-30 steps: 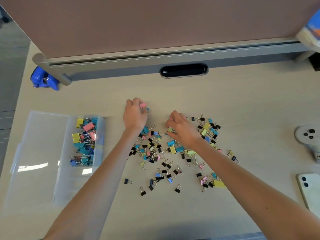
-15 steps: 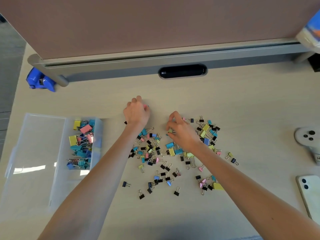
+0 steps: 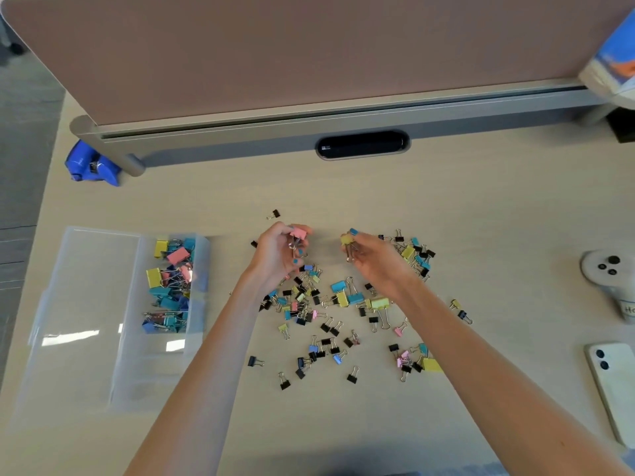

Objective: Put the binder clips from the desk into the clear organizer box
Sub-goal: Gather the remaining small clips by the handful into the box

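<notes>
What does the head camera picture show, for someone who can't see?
Over a desk, the left hand holds a pink clip and the right hand a yellow clip. Loose clips lie scattered beneath; a clear organizer box at left holds more.

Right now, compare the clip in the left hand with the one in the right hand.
The left hand pinches a pink clip; the right hand pinches a yellow clip. The pink clip is nearer the organizer box than the yellow clip. Both are held off the desk, silver handles toward the person.
</notes>
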A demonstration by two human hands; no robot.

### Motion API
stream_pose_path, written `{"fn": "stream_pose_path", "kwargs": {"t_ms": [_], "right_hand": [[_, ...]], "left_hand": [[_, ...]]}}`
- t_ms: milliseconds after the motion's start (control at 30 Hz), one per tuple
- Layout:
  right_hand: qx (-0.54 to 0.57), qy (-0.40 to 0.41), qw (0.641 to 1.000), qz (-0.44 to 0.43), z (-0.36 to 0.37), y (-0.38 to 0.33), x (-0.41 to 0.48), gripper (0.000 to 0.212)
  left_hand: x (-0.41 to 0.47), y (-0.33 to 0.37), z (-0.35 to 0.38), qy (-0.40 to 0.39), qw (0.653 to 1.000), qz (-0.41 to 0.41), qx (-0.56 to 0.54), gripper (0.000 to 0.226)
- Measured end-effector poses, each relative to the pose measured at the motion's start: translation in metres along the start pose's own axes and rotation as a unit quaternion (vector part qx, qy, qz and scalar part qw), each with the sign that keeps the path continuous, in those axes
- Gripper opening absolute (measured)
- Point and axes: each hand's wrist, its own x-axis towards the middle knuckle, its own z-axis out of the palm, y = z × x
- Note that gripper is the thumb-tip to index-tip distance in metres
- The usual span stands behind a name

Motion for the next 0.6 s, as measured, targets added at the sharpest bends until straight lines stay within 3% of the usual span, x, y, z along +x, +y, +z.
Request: {"fn": "stream_pose_path", "kwargs": {"t_ms": [100,233,333,433,500,600], "right_hand": [[0.113,-0.043,0.992,0.024,-0.002,-0.002,-0.012,0.01],[0.154,-0.069,0.985,0.037,-0.005,-0.001,-0.022,0.007],[0.103,-0.044,0.993,0.046,-0.008,-0.001,-0.027,0.007],[-0.082,0.013,0.996,0.039,-0.013,0.0,-0.031,0.026],[-0.206,0.047,0.977,0.027,-0.017,0.002,-0.035,0.031],[-0.329,0.099,0.939,-0.007,-0.025,0.007,-0.044,0.031]], "left_hand": [[-0.006,-0.009,0.006,-0.024,1.0,-0.017,0.006,0.023],[-0.014,-0.019,0.014,-0.033,0.995,-0.036,0.083,0.02],[-0.021,-0.027,0.02,-0.027,0.99,-0.036,0.137,0.021],[-0.026,-0.035,0.028,0.015,0.971,-0.013,0.237,0.02],[-0.029,-0.044,0.031,0.032,0.937,0.024,0.346,0.011],[-0.034,-0.061,0.031,0.034,0.826,0.117,0.55,0.018]]}}
